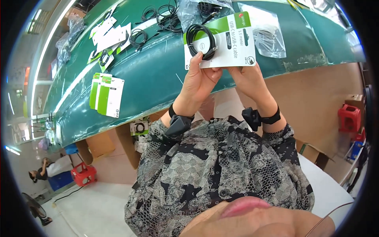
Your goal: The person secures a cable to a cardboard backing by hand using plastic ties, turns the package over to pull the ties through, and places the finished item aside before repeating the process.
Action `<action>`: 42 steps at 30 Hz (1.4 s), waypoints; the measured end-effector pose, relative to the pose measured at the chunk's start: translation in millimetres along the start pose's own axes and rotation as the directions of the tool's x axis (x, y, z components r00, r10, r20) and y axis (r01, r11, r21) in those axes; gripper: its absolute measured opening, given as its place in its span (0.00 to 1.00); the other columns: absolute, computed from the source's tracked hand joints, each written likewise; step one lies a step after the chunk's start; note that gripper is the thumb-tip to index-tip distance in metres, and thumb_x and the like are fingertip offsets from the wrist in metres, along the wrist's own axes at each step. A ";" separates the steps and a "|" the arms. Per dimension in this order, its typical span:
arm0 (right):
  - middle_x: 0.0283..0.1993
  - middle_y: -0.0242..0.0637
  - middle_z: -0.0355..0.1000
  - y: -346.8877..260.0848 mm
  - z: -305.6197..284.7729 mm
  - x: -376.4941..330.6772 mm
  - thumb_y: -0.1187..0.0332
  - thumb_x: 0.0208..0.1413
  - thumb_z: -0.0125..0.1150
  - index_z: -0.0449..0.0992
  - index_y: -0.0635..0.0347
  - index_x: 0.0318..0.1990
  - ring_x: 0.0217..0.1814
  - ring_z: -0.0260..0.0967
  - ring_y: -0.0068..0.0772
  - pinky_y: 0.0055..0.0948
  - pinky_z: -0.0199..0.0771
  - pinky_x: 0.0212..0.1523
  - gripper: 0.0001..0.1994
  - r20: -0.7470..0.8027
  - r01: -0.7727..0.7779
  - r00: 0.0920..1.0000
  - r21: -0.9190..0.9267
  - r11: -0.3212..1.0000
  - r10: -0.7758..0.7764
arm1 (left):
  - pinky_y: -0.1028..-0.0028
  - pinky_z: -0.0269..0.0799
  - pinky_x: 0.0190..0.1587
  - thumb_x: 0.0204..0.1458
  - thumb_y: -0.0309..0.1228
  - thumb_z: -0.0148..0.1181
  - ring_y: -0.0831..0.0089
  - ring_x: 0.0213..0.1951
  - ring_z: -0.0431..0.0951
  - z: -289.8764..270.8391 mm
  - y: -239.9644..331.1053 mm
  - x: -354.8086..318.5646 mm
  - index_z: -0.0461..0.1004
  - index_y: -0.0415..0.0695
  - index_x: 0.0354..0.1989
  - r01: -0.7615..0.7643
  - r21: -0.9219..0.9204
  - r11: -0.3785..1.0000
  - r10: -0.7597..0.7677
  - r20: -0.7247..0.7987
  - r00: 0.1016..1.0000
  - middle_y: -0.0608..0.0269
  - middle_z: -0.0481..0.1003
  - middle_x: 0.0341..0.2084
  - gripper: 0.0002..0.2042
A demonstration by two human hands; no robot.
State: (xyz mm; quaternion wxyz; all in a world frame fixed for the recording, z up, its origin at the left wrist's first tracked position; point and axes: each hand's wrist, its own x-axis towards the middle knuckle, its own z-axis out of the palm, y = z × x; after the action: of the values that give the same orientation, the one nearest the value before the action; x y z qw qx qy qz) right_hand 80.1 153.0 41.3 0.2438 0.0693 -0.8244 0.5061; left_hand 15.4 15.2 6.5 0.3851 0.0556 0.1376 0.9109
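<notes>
Head view, and here's the green-and-white card, held up tilted over the near edge of the green counter, a black coiled cable against its left part! The left grip is closed on the card's lower edge, thumb at the bottom of the coil; the right grip holds the lower right edge. Off to the left, a stack of flat cards; farther back, loose black cables and, behind the card, a clear plastic bag.
</notes>
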 end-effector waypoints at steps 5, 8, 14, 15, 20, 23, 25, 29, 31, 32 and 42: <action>0.39 0.40 0.73 26.1 12.3 -5.1 0.79 0.51 0.56 0.73 0.65 0.43 0.39 0.70 0.28 0.26 0.69 0.40 0.10 -0.144 -0.116 0.980 0.150 0.982 0.138 | 0.76 0.73 0.35 0.57 0.35 0.53 0.75 0.36 0.75 9.6 -2.1 1.1 0.66 0.45 0.48 -0.060 0.172 0.983 0.086 -0.148 0.985 0.65 0.73 0.39 0.13; 0.40 0.40 0.73 32.7 16.4 -2.9 0.80 0.51 0.56 0.73 0.66 0.43 0.40 0.70 0.28 0.25 0.69 0.41 0.11 -0.161 -0.081 0.981 0.169 0.982 0.109 | 0.73 0.74 0.39 0.57 0.33 0.53 0.74 0.39 0.75 10.5 4.9 -0.6 0.65 0.45 0.50 -0.162 0.317 0.934 0.213 -0.132 0.968 0.63 0.72 0.42 0.14; 0.41 0.36 0.71 33.6 -20.4 -5.2 0.79 0.50 0.59 0.75 0.62 0.42 0.41 0.68 0.27 0.25 0.68 0.42 0.11 -0.390 -0.021 0.918 -0.215 0.976 -0.066 | 0.72 0.74 0.41 0.56 0.29 0.53 0.73 0.42 0.74 -4.8 13.7 -2.2 0.62 0.43 0.53 -0.385 0.549 0.741 0.482 -0.036 0.876 0.62 0.70 0.45 0.16; 0.40 0.36 0.71 31.5 -24.1 -5.6 0.79 0.49 0.60 0.75 0.60 0.41 0.40 0.68 0.27 0.26 0.68 0.41 0.11 -0.423 0.045 0.887 -0.322 0.946 -0.186 | 0.72 0.74 0.41 0.56 0.28 0.53 0.74 0.43 0.74 -9.6 14.8 -2.7 0.62 0.43 0.53 -0.383 0.578 0.721 0.502 -0.054 0.863 0.62 0.70 0.45 0.17; 0.38 0.34 0.69 9.3 13.5 16.9 0.78 0.42 0.63 0.77 0.56 0.38 0.39 0.68 0.32 0.29 0.70 0.40 0.12 0.000 0.393 0.909 -0.338 0.855 -0.418 | 0.77 0.71 0.38 0.54 0.26 0.55 0.78 0.41 0.72 -14.3 1.3 -8.3 0.62 0.44 0.52 -0.350 0.606 0.714 0.497 -0.088 0.863 0.65 0.70 0.43 0.17; 0.38 0.33 0.69 16.1 23.5 20.2 0.79 0.39 0.64 0.78 0.55 0.37 0.39 0.68 0.35 0.31 0.70 0.40 0.14 0.055 0.380 0.922 -0.316 0.869 -0.383 | 0.79 0.69 0.36 0.54 0.26 0.56 0.80 0.39 0.72 -15.9 1.7 -14.2 0.64 0.45 0.50 -0.342 0.590 0.732 0.483 -0.095 0.870 0.67 0.71 0.40 0.16; 0.39 0.32 0.69 22.0 22.2 18.8 0.78 0.39 0.64 0.78 0.55 0.37 0.39 0.68 0.35 0.30 0.70 0.40 0.14 0.086 0.407 0.912 -0.311 0.859 -0.401 | 0.81 0.66 0.33 0.53 0.26 0.56 0.82 0.36 0.71 -19.8 1.5 -16.1 0.66 0.45 0.48 -0.310 0.578 0.755 0.451 -0.113 0.885 0.69 0.71 0.38 0.14; 0.41 0.30 0.70 28.9 24.6 14.6 0.76 0.39 0.64 0.78 0.53 0.37 0.40 0.67 0.35 0.31 0.70 0.42 0.14 0.103 0.420 0.907 -0.295 0.858 -0.408 | 0.82 0.64 0.31 0.53 0.25 0.57 0.84 0.35 0.70 -23.5 0.0 -19.1 0.67 0.46 0.46 -0.333 0.582 0.742 0.478 -0.111 0.871 0.71 0.71 0.35 0.13; 0.42 0.29 0.70 28.6 23.6 12.4 0.76 0.39 0.65 0.78 0.53 0.37 0.41 0.67 0.35 0.31 0.69 0.44 0.14 0.106 0.423 0.906 -0.289 0.859 -0.410 | 0.82 0.65 0.31 0.53 0.25 0.57 0.84 0.35 0.70 -22.5 -1.2 -19.5 0.67 0.46 0.46 -0.349 0.586 0.731 0.498 -0.110 0.860 0.71 0.71 0.36 0.13; 0.42 0.28 0.70 25.1 22.6 8.2 0.75 0.39 0.65 0.78 0.52 0.37 0.42 0.67 0.35 0.32 0.68 0.45 0.14 0.063 0.445 0.889 -0.355 0.823 -0.453 | 0.82 0.66 0.32 0.52 0.25 0.57 0.83 0.36 0.70 -20.9 -1.4 -19.5 0.67 0.46 0.46 -0.363 0.592 0.719 0.519 -0.112 0.847 0.70 0.71 0.36 0.13; 0.42 0.24 0.70 29.5 24.9 4.2 0.73 0.36 0.66 0.77 0.49 0.31 0.50 0.62 0.31 0.38 0.63 0.53 0.10 0.054 0.580 0.777 -0.447 0.681 -0.627 | 0.79 0.69 0.39 0.51 0.22 0.58 0.78 0.39 0.72 -10.3 -2.0 -15.8 0.68 0.43 0.47 -0.413 0.632 0.656 0.566 -0.050 0.823 0.68 0.71 0.39 0.14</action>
State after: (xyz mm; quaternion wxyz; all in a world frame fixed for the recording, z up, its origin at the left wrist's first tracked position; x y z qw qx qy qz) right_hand 57.5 146.1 10.6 0.4485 0.2541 -0.8331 0.2005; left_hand 25.7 3.0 -3.8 0.0656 0.0969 0.4414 0.8896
